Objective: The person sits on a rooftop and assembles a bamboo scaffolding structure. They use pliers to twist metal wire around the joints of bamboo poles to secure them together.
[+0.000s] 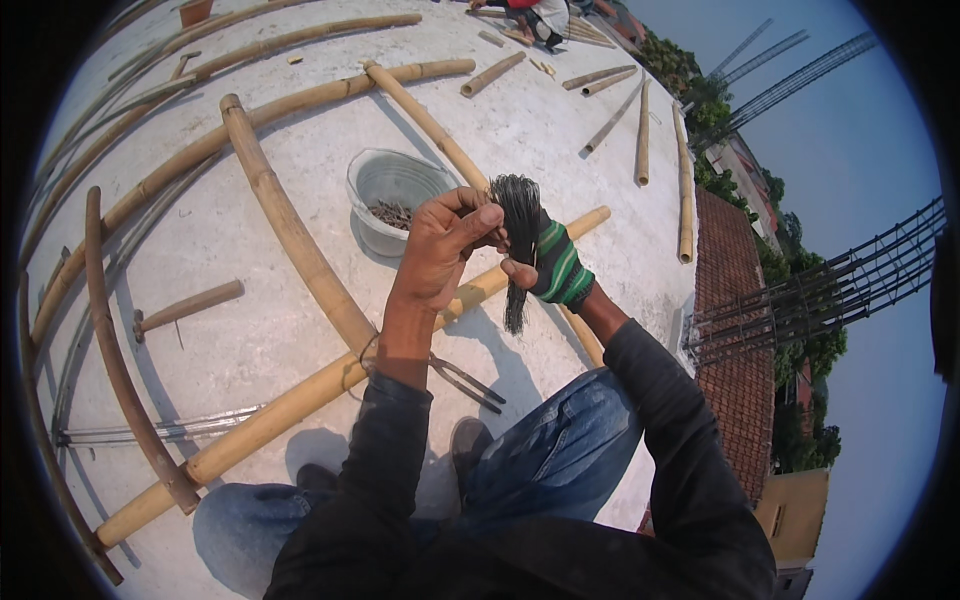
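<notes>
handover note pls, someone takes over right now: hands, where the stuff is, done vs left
Left hand: bare, fingertips pinching strands at the top of the wire bundle.
Right hand: green striped glove, gripping the bundle upright.
Metal bucket of small metal pieces sits just beyond the hands; pincers lie by the knee, hammer to the left.
Done: bamboo poles laid crossed on the concrete roof.
Left: no strand is pulled free of the bundle yet.

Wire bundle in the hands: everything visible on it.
The wire bundle is a thick hank of thin dark wires, seemingly metal, held roughly upright above the bamboo poles. The right hand, in a green striped glove, grips its middle; the bare left hand pinches strands near the top. Its lower ends hang loose.
</notes>
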{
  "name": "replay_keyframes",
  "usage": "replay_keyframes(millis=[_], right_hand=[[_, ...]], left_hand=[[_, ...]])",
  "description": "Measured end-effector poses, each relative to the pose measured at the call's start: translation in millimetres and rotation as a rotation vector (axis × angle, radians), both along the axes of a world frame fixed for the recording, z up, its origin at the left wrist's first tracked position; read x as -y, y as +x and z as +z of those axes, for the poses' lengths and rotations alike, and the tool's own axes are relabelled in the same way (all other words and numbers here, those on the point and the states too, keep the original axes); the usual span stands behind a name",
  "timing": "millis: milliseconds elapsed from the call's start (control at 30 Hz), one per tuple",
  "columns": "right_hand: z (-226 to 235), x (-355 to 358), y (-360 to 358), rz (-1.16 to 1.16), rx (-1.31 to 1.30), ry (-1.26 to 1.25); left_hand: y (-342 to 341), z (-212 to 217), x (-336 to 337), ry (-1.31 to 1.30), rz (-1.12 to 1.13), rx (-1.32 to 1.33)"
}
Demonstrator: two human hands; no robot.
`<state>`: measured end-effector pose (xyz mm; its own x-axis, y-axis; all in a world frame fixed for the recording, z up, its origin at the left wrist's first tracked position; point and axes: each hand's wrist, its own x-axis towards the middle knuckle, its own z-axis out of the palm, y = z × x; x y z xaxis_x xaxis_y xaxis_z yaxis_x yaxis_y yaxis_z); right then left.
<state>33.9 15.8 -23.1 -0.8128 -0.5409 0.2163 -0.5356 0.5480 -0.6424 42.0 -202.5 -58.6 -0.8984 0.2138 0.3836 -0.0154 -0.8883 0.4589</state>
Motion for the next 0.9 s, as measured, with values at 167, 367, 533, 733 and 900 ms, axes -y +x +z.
replay_keyframes(millis=[167,367,533,733,900], right_hand=[[5,5,0,0.022,-0.056,-0.016],[7,8,1,-0.055,-0.171,0.108],[2,10,-1,-0.162,-0.177,0.163],[-7,7,0,-0.174,-0.261,0.241],[-15,3,-1,-0.199,-0.351,0.331]], left_hand=[[3,6,5,0.017,0.024,0.003],[7,11,16,-0.047,0.068,0.007],[6,13,18,0.114,0.057,0.035],[6,14,23,0.132,-0.005,0.160],[6,19,39,0.128,-0.067,0.206]])
